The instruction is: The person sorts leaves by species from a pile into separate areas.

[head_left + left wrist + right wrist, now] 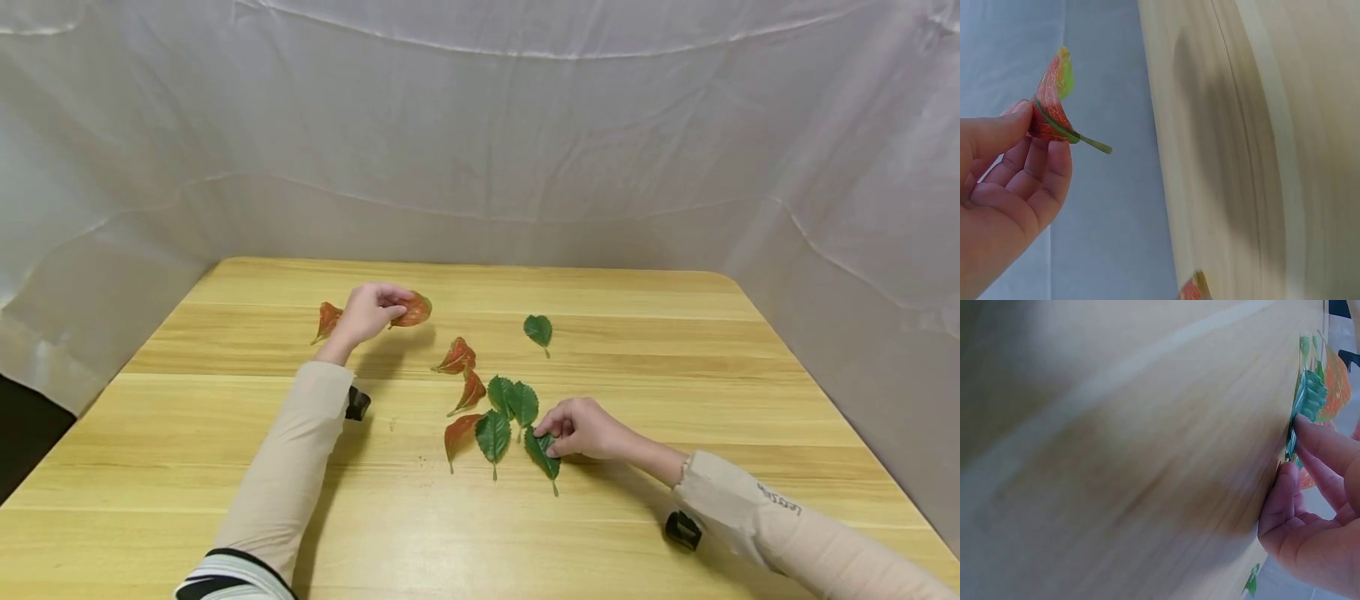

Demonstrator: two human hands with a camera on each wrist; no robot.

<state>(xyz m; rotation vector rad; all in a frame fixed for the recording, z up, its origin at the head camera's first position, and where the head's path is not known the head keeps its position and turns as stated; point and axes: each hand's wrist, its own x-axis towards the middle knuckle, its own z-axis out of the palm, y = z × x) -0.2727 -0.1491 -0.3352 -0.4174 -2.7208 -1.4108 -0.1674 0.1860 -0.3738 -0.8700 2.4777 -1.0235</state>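
My left hand (372, 312) pinches a red leaf (414, 310) between thumb and fingers above the far left of the table. In the left wrist view the held leaf (1054, 103) shows a yellow-green tip and a short green stem, and its shadow falls on the wood. My right hand (588, 429) is low at the table, thumb and fingers pinching the edge of a green leaf (538, 454) with a serrated rim. Other green leaves (492, 435) lie just left of it. One red leaf (328, 320) lies beside the left wrist, partly hidden by it.
Several red leaves (459, 357) lie mid-table, the nearest one (461, 433) touching the green group. A single green leaf (538, 330) lies farther back. The wooden table (750, 375) has pale fabric walls (480, 133) behind it and at both sides.
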